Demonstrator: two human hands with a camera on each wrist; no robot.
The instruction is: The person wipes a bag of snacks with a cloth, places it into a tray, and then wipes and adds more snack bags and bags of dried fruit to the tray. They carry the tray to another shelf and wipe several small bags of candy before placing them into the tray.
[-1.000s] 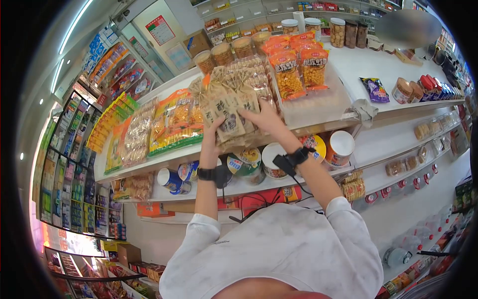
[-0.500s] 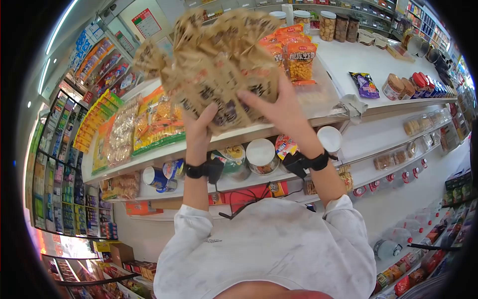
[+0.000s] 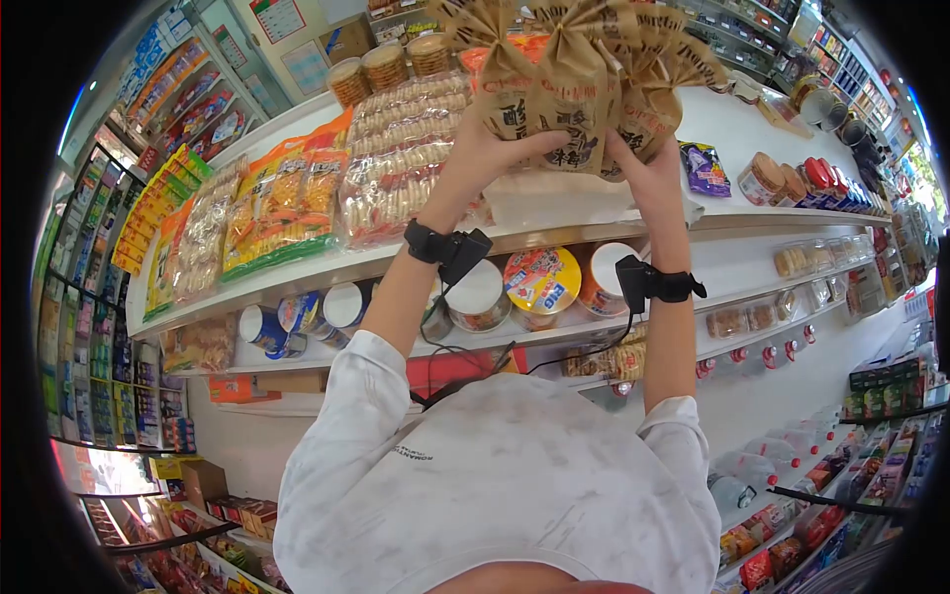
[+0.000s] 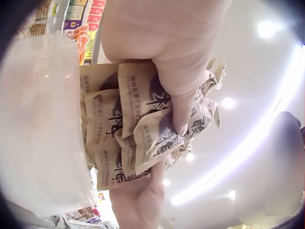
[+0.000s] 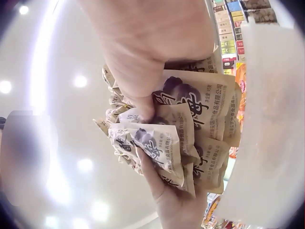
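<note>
Several brown paper packets (image 3: pixel 569 89) with twisted tops and dark printing are bunched together in the air above the white counter. The left hand (image 3: pixel 485 158) grips them from the left side, its thumb across the front. On the other side the right hand (image 3: pixel 645 176) holds the bunch, its thumb also on the front. The left wrist view shows overlapping packets (image 4: pixel 157 138) under the left thumb (image 4: pixel 183 114). In the right wrist view the packets (image 5: pixel 152 148) are pinched by the right hand (image 5: pixel 138 62); fingers behind the bunch are hidden.
Clear-wrapped biscuit packs (image 3: pixel 401 148) and orange snack bags (image 3: pixel 287 193) lie on the counter to the left. Round tubs (image 3: pixel 542 282) stand on the shelf below its front edge (image 3: pixel 396 259). A purple bag (image 3: pixel 705 170) and lidded jars (image 3: pixel 762 178) are at the right.
Both hands have lifted the packets off the counter and carried them to the right, over the spot by the orange bags. The head view has shifted too.
</note>
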